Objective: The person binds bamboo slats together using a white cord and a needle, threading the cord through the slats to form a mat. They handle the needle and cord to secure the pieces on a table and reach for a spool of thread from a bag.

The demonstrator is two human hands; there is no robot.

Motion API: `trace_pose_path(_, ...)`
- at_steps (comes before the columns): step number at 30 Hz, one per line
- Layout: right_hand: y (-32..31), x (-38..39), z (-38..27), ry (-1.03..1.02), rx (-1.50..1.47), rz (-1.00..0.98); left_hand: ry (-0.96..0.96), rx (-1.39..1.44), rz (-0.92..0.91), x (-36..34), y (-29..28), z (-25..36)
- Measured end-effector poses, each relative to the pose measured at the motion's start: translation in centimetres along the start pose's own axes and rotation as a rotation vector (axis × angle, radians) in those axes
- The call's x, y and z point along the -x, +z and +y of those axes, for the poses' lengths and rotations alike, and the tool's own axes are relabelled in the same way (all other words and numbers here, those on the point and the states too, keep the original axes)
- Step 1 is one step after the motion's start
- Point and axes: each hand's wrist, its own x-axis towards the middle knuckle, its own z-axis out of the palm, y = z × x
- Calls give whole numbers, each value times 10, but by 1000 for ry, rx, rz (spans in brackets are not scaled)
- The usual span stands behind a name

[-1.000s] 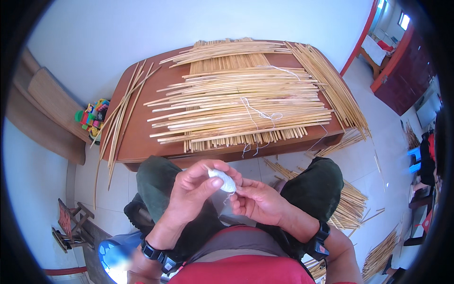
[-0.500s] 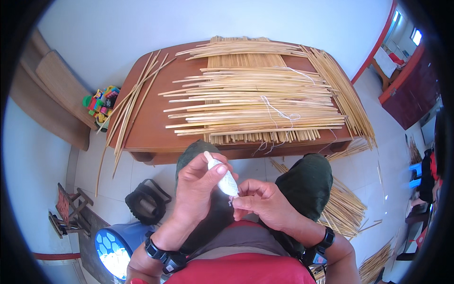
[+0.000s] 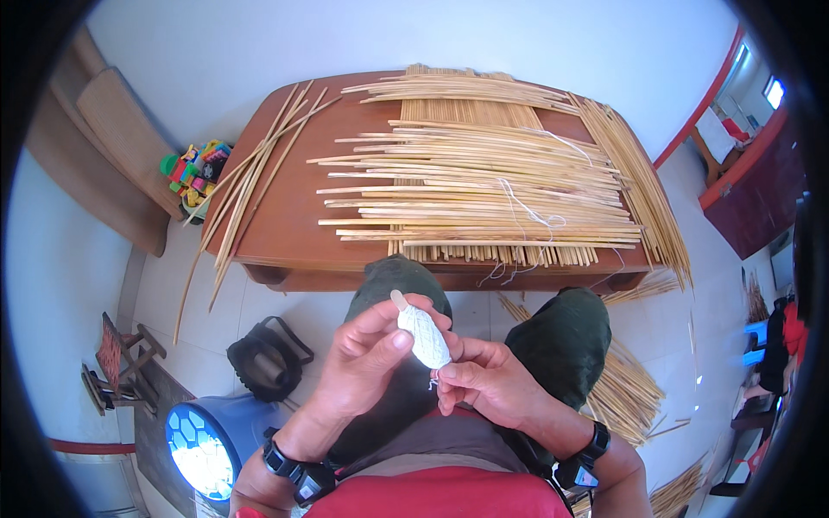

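Observation:
My left hand [image 3: 363,367] is closed round a spool of white thread [image 3: 421,337], with the pale wooden stick tip poking out at its upper end. My right hand [image 3: 496,388] pinches the spool's lower end, where a short loose tail of thread hangs below the fingers. Both hands are over my lap, between dark green trouser legs [image 3: 557,345]. Beyond them, many long thin bamboo sticks [image 3: 484,207] lie in loose rows on a brown table [image 3: 285,216], over a slatted bamboo layer, with white strings [image 3: 540,216] lying across them.
More sticks lie on the floor at the right [image 3: 630,388]. At the left are colourful toys [image 3: 194,177], a small folding chair [image 3: 121,363], a black bag [image 3: 268,354] and a blue bin [image 3: 207,445]. A red-framed doorway [image 3: 717,78] opens at the back right.
My hands have shifted slightly right, still gripping the spool, and the spool's wooden tip shows more. The surroundings have shifted in view, bringing the black bag and blue bin further into sight.

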Motion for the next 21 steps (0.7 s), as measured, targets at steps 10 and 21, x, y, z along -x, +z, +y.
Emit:
trace_pose_path(10, 18, 1, 2, 68, 287, 56, 97, -177, 144, 18, -15, 8)
trace_pose_path(21, 19, 5, 1, 31, 545, 118, -183, -259, 918, 156, -229, -88)
